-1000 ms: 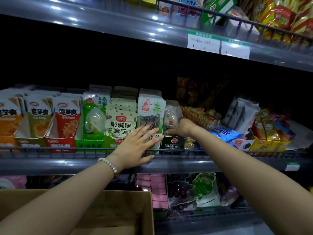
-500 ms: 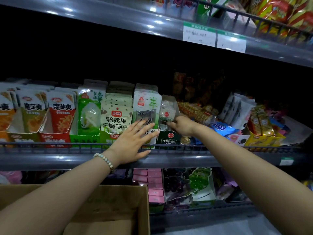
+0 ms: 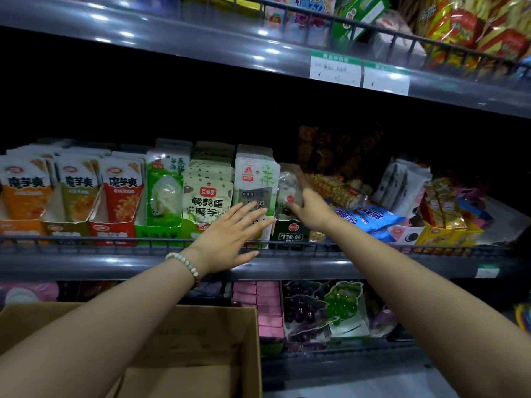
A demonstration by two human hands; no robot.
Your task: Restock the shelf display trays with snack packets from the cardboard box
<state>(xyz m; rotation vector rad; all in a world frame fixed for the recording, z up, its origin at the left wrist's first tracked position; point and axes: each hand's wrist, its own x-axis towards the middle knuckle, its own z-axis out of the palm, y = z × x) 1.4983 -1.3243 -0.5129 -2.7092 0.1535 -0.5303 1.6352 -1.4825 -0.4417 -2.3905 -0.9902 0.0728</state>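
Head view: the left hand (image 3: pixel 230 237) lies flat, palm down, its fingers (image 3: pixel 253 209) straight and fanned apart. The fingertips press the glossy fronts of the white packets (image 3: pixel 254 173), and the heel of the hand sits over the thin wire rail (image 3: pixel 86 241) at the edge of the smooth grey metal shelf (image 3: pixel 115 267). A bracelet of round pale beads (image 3: pixel 185 262) circles that wrist.

Just right of those fingertips, the right hand (image 3: pixel 313 211) reaches to a clear packet (image 3: pixel 286 185) of crinkly film with pale lumps inside and a small red round mark. The thumb lies against the packet's front, and one blurred finger runs up along its right edge. I cannot tell whether the fingers are clamped on it.

The packet stands upright with its long axis vertical and its face turned out toward the aisle. Its foot sits in a dark green tray (image 3: pixel 290 235) of printed card, below the right fingertips and touching the white packets' tray on its left.

Left of the left fingers, more flat rectangular pouches stand on end in open-fronted card trays, all facing out.

Well below both hands, under the left forearm, sits the cardboard box (image 3: pixel 201 334). It is plain brown with a matte surface and square corners, and its top is open.
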